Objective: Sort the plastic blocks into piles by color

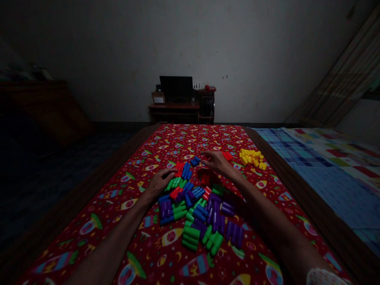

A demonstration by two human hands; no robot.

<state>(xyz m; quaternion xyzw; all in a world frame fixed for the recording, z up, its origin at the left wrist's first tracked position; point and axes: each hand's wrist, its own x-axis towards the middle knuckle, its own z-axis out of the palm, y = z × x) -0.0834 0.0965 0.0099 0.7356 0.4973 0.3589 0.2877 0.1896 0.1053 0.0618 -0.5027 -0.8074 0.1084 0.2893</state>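
Observation:
A heap of plastic building blocks (197, 213) in blue, green, purple and red lies in the middle of a red patterned cloth (142, 245). My left hand (160, 181) rests flat with fingers spread on the heap's left edge, touching green and red blocks. My right hand (216, 160) reaches over the far side of the heap, fingers stretched out, just left of a red block (227, 156). A separate group of yellow blocks (252, 158) sits to the right of that hand.
The cloth covers a long surface with a wooden edge (311, 198). A checked mat (332, 170) lies to the right. A desk with a dark monitor (176, 89) stands against the far wall. The room is dim.

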